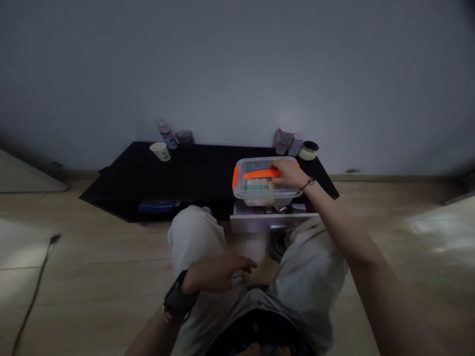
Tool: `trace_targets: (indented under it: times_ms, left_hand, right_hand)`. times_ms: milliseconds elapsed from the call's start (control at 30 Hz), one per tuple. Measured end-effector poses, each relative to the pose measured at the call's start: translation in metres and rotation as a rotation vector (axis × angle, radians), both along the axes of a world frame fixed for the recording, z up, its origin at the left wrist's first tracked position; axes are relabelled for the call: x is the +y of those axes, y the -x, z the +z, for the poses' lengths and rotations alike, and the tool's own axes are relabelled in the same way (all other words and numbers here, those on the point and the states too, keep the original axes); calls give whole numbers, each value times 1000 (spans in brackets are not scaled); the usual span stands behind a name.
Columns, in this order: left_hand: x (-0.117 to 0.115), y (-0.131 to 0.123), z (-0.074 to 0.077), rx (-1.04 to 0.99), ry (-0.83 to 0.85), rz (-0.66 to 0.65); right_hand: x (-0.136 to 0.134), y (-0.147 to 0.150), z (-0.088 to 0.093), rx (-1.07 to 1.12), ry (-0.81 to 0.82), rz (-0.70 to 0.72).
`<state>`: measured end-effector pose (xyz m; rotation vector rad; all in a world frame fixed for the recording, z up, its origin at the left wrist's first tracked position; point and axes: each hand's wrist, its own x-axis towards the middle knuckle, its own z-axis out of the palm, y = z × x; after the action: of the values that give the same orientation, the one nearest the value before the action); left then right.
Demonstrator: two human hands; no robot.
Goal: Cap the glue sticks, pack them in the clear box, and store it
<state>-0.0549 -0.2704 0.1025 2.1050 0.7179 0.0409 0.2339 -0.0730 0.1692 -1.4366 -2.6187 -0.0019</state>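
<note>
A clear plastic storage box [265, 195] with orange side latches and an orange carry handle is over the front right of the black cabinet, overlapping the open drawer below. Through its walls show several small items with white and teal parts. My right hand [287, 173] has its fingers closed around the right part of the handle. I cannot tell whether the box rests on the cabinet top or hangs. My left hand [222, 272] hovers near my knees, holding nothing, its fingers stretched out and somewhat blurred. The white-fronted drawer [248, 225] stands pulled out and holds several small packages.
On the black cabinet [200, 173] stand a paper cup [161, 151], a spray bottle [167, 134] and a dark jar [184, 137] at left. A patterned cup [284, 141] and a round cream pot [308, 150] stand at right. A black cable [39, 284] lies on the floor.
</note>
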Motion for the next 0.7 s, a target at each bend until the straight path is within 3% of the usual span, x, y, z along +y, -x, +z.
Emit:
trace_targets:
  times_ms: [133,233,367,500,600,700]
  left_hand:
    - [19,8,11,-81,8,161]
    - [52,12,14,-165,-105,343]
    - [126,14,11,-213,-329,635]
    - [214,18,4,-13,-479,807]
    - [263,17,-1,192,-400,853]
    - [291,15,-7,289,-282,878]
  right_hand:
    - [19,6,-18,78,9,-13]
    - [36,14,-36,131,31,-8]
    - [63,24,-60,189,55,6]
    - [87,35,-73,234,73,33]
    - [102,40,-78,250,90,49]
    - [110,35,-78,247,65,84]
